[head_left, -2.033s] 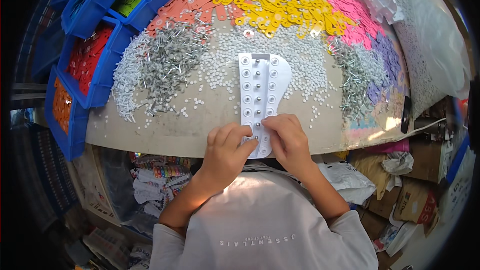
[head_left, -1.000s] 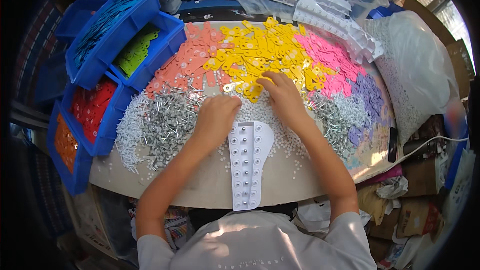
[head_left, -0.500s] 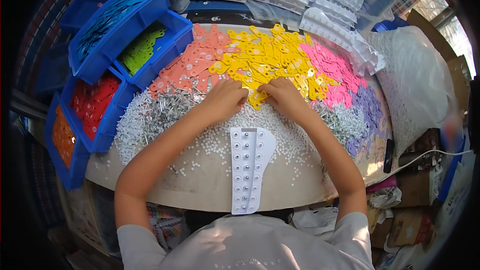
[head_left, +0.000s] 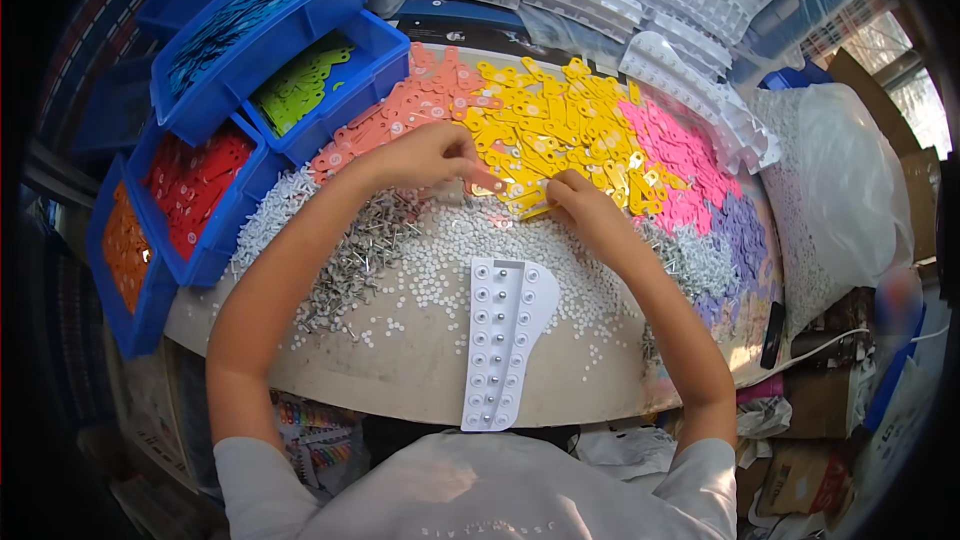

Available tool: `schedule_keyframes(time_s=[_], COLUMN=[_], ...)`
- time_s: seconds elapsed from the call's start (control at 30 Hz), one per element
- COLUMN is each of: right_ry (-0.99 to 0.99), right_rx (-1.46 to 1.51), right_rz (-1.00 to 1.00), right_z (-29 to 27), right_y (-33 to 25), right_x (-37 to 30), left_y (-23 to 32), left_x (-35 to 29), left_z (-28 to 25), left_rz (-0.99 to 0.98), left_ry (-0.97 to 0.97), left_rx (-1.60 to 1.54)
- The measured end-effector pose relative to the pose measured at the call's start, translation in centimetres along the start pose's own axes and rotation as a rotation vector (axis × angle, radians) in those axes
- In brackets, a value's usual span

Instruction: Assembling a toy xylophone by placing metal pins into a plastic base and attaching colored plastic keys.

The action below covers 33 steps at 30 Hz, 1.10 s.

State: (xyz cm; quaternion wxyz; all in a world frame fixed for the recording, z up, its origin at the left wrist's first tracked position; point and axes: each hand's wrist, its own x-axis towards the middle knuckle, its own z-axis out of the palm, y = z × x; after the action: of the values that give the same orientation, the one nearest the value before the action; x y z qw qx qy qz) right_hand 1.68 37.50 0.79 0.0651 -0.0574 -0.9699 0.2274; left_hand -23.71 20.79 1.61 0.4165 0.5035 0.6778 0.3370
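My left hand [head_left: 432, 155] is over the border between the salmon and yellow heaps, fingers pinched on a flat salmon plastic strip [head_left: 486, 181] pointing right. Close by, my right hand [head_left: 588, 208] has thumb and fingers together at the near edge of the yellow strips [head_left: 565, 125], on the end of a yellow strip [head_left: 532, 208]. Below both hands spread small white plastic discs [head_left: 450, 260]. A white plastic holder [head_left: 495, 340], with a row of metal pins between two rows of round sockets, lies near the table's front edge, touched by neither hand.
Blue bins [head_left: 335, 125] with coloured strips stand at the left. Metal rivets [head_left: 345, 270] lie left of the discs; pink strips [head_left: 675, 150] and purple strips [head_left: 735, 230] lie right. White plastic racks [head_left: 690, 90] line the back, beside a clear bag [head_left: 845, 180].
My left hand has moved slightly left and up, and a salmon strip now shows in its fingers. My right hand has shifted right and down. The view has turned a little.
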Motion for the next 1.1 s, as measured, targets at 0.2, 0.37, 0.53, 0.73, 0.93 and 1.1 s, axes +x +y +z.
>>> schedule_keyframes(time_s=[0.2, 0.37, 0.53, 0.73, 0.93, 1.1], right_ry=[-0.067, 0.208, 0.238, 0.263, 0.031, -0.001], right_rx=[0.198, 0.16, -0.514, -0.149, -0.028, -0.102], right_rz=[0.206, 0.319, 0.363, 0.035, 0.003, -0.071], right_z=[-1.2, -4.3, -6.3, -1.3, 1.6, 1.7], right_y=[-0.8, 3.6, 6.6, 1.6, -1.1, -1.0], right_x=[-0.9, -2.1, -3.2, 2.4, 3.7, 3.4], left_y=[-3.1, -3.3, -1.2, -2.4, -2.3, -2.1], left_x=[0.6, -0.9, -2.1, -2.0, -2.2, -2.7], left_z=[-2.7, -1.4, 4.3, 6.2, 6.6, 6.9], left_rz=[0.062, 0.379, 0.38, 0.482, 0.583, 0.444], left_ry=[0.243, 0.661, 0.267, 0.291, 0.225, 0.275], left_rx=[0.139, 0.753, 0.499, 0.654, 0.8, 0.769])
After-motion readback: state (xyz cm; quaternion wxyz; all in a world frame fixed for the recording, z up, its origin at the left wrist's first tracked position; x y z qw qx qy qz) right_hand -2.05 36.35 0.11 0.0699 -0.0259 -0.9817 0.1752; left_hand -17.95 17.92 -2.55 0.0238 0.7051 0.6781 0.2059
